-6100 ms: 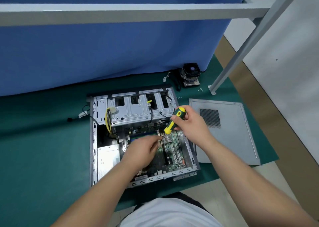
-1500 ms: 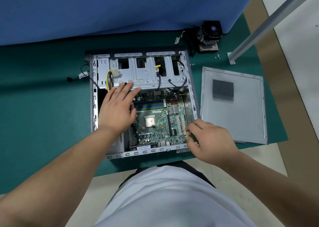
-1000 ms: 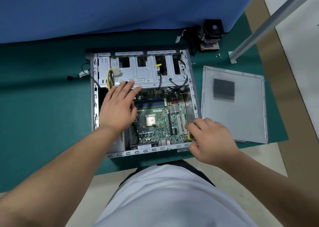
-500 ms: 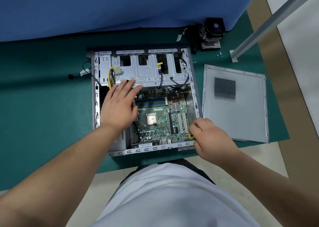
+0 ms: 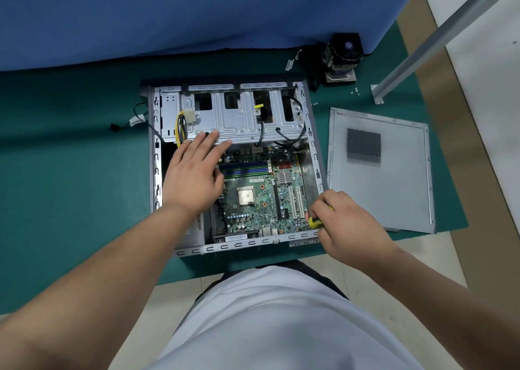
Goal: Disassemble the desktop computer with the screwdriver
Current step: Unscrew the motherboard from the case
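1. You have one desktop computer (image 5: 309, 133) lying open on its side on the green mat (image 5: 70, 187), near the table's front edge, with one motherboard (image 5: 261, 198) exposed inside.
2. Your left hand (image 5: 194, 178) lies flat over the case, fingers straight and spread, their tips touching the silver drive cage (image 5: 242, 116).
3. Your right hand (image 5: 349, 223) curls around one screwdriver (image 5: 315, 221) at the case's near right corner; only a bit of its yellow handle shows, and the tip is hidden.
4. One removed side panel (image 5: 394, 189) with one mesh vent lies just right of the case.
5. One cooler fan (image 5: 342, 57) stands at the back right; a few loose screws (image 5: 355, 91) lie near it.
6. One white sticker on the board's near edge is too small to read.
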`<state>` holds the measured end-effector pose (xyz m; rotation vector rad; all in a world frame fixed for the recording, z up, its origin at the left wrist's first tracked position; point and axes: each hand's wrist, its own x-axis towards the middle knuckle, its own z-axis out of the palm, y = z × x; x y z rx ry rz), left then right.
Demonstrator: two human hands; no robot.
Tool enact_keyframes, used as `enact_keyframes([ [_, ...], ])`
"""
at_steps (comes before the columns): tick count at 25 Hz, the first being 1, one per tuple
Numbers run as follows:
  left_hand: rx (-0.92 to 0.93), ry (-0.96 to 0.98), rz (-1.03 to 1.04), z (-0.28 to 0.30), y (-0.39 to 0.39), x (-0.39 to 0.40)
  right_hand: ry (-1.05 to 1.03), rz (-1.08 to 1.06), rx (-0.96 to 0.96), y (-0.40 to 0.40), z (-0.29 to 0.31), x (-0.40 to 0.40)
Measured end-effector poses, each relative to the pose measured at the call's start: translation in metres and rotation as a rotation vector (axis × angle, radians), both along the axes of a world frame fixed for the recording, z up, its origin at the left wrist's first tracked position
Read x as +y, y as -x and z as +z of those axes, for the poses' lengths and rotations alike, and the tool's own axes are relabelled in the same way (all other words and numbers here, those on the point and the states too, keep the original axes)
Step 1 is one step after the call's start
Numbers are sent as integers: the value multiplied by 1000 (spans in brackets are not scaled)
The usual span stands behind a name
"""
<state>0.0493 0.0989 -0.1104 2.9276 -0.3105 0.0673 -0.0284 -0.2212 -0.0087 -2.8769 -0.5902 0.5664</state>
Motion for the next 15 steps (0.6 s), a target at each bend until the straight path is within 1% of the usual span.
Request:
enact_keyframes([
  [3,18,35,3,5,1,-1,-20,-15,-13,0,4,0],
  [6,59,126,-1,13,2,-1,-73,-48,-59,-4,14,-1],
  [8,80,279,-23,20,8,-5,-125,-84,-101,-8,22,0],
  [10,111,456,-105,27,20,-19,-178,-121,-141,-13,31,1],
  [11,160,511,-147,28,26,-31,-200,-141,-161,-14,36,2],
  [12,253,566,-166,29,31,-44,-221,-163,-182,-16,42,3],
  [13,384,635,-135,29,32,-57,-243,-180,-200,-17,47,4],
  [15,682,853,77,29,25,-79,-294,-200,-230,-19,57,6],
])
